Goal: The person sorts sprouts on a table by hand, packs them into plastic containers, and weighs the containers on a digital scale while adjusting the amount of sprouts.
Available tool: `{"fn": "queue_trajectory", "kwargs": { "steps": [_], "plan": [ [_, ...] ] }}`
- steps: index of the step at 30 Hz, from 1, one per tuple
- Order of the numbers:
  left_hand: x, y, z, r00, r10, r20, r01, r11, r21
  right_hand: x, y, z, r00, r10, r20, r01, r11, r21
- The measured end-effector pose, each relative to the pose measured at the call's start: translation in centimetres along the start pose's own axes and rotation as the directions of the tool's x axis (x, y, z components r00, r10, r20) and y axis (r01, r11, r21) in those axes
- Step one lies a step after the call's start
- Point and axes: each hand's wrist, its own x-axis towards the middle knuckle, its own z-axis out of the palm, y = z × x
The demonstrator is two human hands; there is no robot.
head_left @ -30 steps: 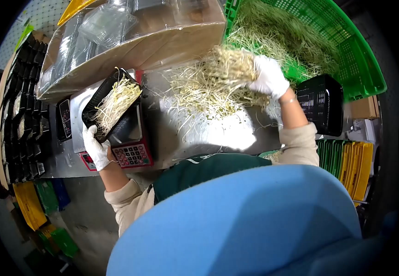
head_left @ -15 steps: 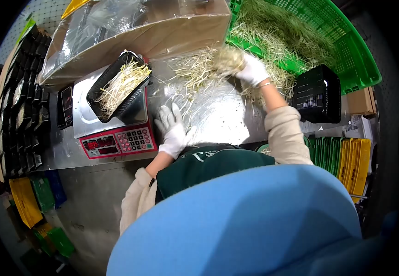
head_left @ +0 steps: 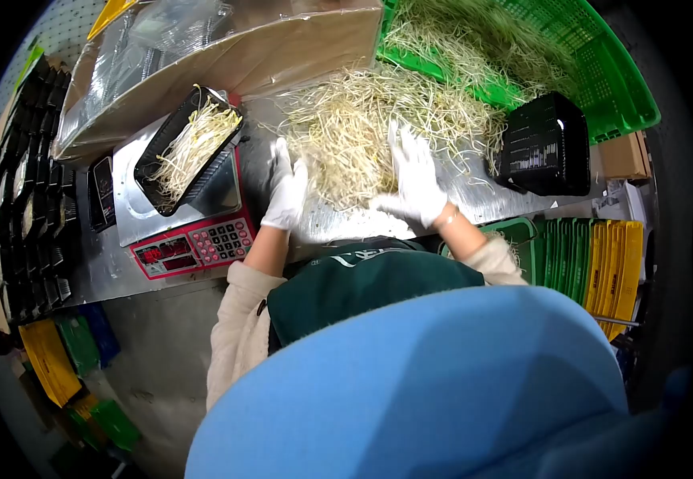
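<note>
A loose heap of bean sprouts [head_left: 346, 144] lies on the metal table, between my two white-gloved hands. My left hand [head_left: 286, 190] stands at the heap's left edge, fingers stretched out and pointing away from me. At its right edge is my right hand [head_left: 415, 177], open, with the thumb apart from the fingers. To the left, a black plastic tray [head_left: 153, 156] holding bean sprouts rests tilted on a red weighing scale [head_left: 194, 249]. More sprouts spill from the green crate [head_left: 614, 88] at the back right.
Stacked black trays [head_left: 31, 191] stand at the far left. A cardboard box [head_left: 282, 52] with clear plastic is at the back. An upturned black container [head_left: 544, 144] sits at the right. Green and yellow crates [head_left: 611, 267] are stacked below the table's right end.
My right hand has come back toward me from the crate side, and a bigger heap of sprouts now lies in front of me. My left hand has turned upright beside it.
</note>
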Motion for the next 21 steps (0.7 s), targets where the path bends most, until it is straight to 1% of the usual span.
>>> {"fn": "queue_trajectory", "kwargs": {
  "steps": [1, 2, 3, 4, 5, 7, 8, 9, 10, 11, 12, 13, 14, 15, 16, 17, 18, 19, 20, 21],
  "plan": [
    [-1.0, 0.9, -0.5, 1.0, -0.001, 0.002, 0.001, 1.0, -0.002, -1.9, 0.3, 0.6, 0.998, -0.058, 0.02, 0.057, 0.998, 0.005],
    [-2.2, 2.5, -1.5, 0.998, 0.015, 0.062, -0.013, 0.999, -0.033, -3.4, 0.6, 1.5, 0.995, -0.095, 0.043, 0.093, 0.994, 0.054],
    [-3.4, 3.6, -2.3, 0.991, 0.031, 0.127, -0.023, 0.998, -0.063, -3.5, 2.1, 2.3, 0.995, -0.088, 0.044, 0.085, 0.995, 0.055],
    [-4.2, 3.6, -2.9, 0.988, -0.025, 0.153, 0.032, 0.998, -0.049, -3.4, 4.1, 3.0, 0.999, -0.044, -0.01, 0.042, 0.993, -0.113],
    [-5.2, 3.5, -3.5, 0.986, -0.028, 0.166, 0.036, 0.998, -0.046, -3.3, 5.9, 3.3, 0.998, -0.008, -0.067, -0.01, 0.961, -0.275],
    [-6.7, 3.4, -4.6, 0.991, -0.057, 0.124, 0.05, 0.997, 0.059, -1.8, 7.7, 0.1, 0.957, 0.278, -0.083, -0.288, 0.947, -0.146],
    [-7.1, 1.4, -4.6, 0.991, -0.072, 0.11, 0.089, 0.983, -0.159, -1.2, 9.1, -1.5, 0.957, 0.278, 0.083, -0.257, 0.945, -0.203],
    [-7.1, 1.3, -4.6, 0.991, -0.072, 0.111, 0.089, 0.984, -0.156, -0.7, 9.8, -2.6, 0.956, 0.251, 0.151, -0.252, 0.968, -0.011],
    [-7.0, 1.3, -4.6, 0.968, -0.172, 0.182, 0.229, 0.899, -0.374, 0.3, 10.0, -3.2, 0.98, 0.121, 0.159, -0.153, 0.966, 0.209],
    [-7.1, 1.3, -4.5, 0.93, -0.249, 0.272, 0.363, 0.745, -0.559, 1.3, 10.1, -3.5, 0.99, -0.009, 0.138, -0.05, 0.908, 0.416],
    [-6.3, 2.1, -4.2, 0.884, -0.336, 0.326, 0.468, 0.665, -0.582, 2.5, 9.3, -3.5, 0.985, 0.042, 0.166, -0.109, 0.9, 0.422],
    [-4.8, 0.3, -2.9, 0.882, -0.342, 0.325, 0.472, 0.662, -0.582, 3.8, 7.9, -3.0, 0.976, 0.09, 0.197, -0.168, 0.889, 0.426],
    [-2.9, -2.7, -1.0, 0.877, -0.132, 0.461, 0.379, 0.78, -0.497, 5.0, 6.7, -1.4, 0.956, 0.113, 0.27, -0.227, 0.869, 0.439],
    [-1.7, -1.3, 0.0, 0.842, -0.165, 0.514, 0.447, 0.748, -0.491, 6.0, 6.8, 2.9, 0.946, 0.084, 0.313, -0.23, 0.854, 0.466],
    [-0.5, 0.2, 1.1, 0.802, -0.197, 0.564, 0.512, 0.713, -0.479, 7.0, 3.6, 2.0, 0.899, 0.147, 0.413, -0.309, 0.88, 0.36],
    [0.0, 4.9, 2.4, 0.705, -0.445, 0.552, 0.709, 0.465, -0.531, 7.2, 3.5, 5.7, 0.954, 0.085, 0.289, -0.238, 0.798, 0.553],
    [0.8, 3.0, 3.9, 0.782, -0.292, 0.551, 0.613, 0.516, -0.598, 7.2, 2.3, 5.6, 0.962, 0.096, 0.254, -0.255, 0.639, 0.726],
    [0.4, 4.4, 3.6, 0.787, -0.287, 0.546, 0.607, 0.519, -0.602, 6.9, 1.2, 4.8, 0.968, 0.115, 0.221, -0.249, 0.447, 0.859],
    [-0.7, 7.1, 2.8, 0.876, -0.175, 0.45, 0.464, 0.564, -0.683, 6.7, 0.3, 1.8, 0.943, 0.139, 0.302, -0.328, 0.248, 0.911],
    [-1.2, 8.5, 2.5, 0.936, -0.058, 0.347, 0.313, 0.589, -0.745, 6.6, -0.6, -2.1, 0.911, 0.149, 0.385, -0.394, 0.035, 0.918]
  ]
}}
